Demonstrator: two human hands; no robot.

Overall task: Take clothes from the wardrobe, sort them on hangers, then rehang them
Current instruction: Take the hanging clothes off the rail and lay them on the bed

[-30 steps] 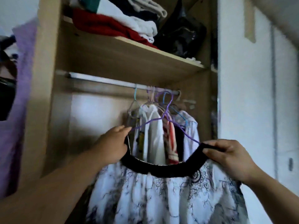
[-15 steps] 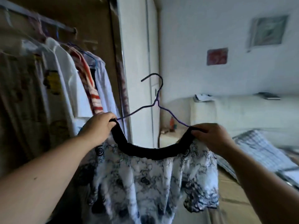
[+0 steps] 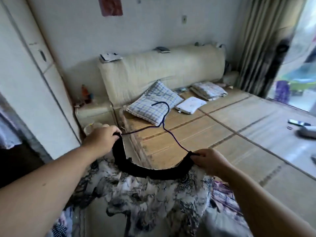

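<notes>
Hands gripping a printed garment on its hanger, held up over the near edge of the bed.

My left hand [image 3: 102, 139] is curled round the left end of the thin dark purple wire hanger [image 3: 162, 123] and the black neckband bunched there. My right hand [image 3: 210, 161] pinches the right end of the same band against the wire. The white blouse with an inky black print [image 3: 145, 194] hangs from the hanger between my hands, its neckband sagging in a curve and its body falling toward me. The hook stands up on the far side, in front of a blue-and-white checked pillow [image 3: 153, 100]. This pillow lies on the bed's woven straw mat [image 3: 222, 134], against the cream padded headboard [image 3: 162, 69]. Just right of it is a flat white pad [image 3: 190, 105], with folded pale cloth [image 3: 208, 90] beyond. Striped curtains [image 3: 256, 48] hang at far right.
</notes>
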